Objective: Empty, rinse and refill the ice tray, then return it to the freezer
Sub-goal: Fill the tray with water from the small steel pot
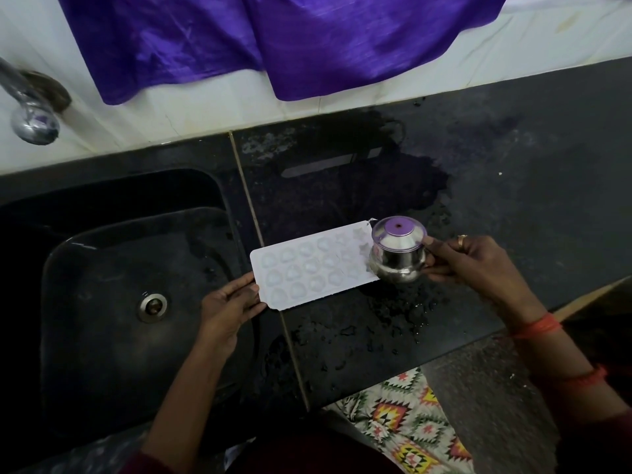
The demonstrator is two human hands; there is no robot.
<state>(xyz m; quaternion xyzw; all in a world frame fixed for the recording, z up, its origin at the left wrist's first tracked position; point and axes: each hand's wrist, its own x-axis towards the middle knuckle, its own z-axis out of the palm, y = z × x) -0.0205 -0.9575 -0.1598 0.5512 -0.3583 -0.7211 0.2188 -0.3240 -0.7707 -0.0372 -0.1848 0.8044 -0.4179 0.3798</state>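
Ring (462,240): 1 gold-coloured band, right hand (478,265).
Threads (537,326): 2 orange bands, right wrist and forearm.
Garment (407,415): cream, multicoloured geometric print.
Sleeve (154,465): dark maroon.

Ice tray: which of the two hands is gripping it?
The left hand, gripping the ice tray by its left end; the right hand instead holds a small steel pot at the other end.

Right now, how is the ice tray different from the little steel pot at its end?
The ice tray is flat, white and rectangular; the steel pot is round-bellied and shiny. The ice tray has many small cavities; the steel pot has one round mouth. The left hand holds the ice tray's left end; the right hand holds the steel pot's side. Both are over the wet black counter.
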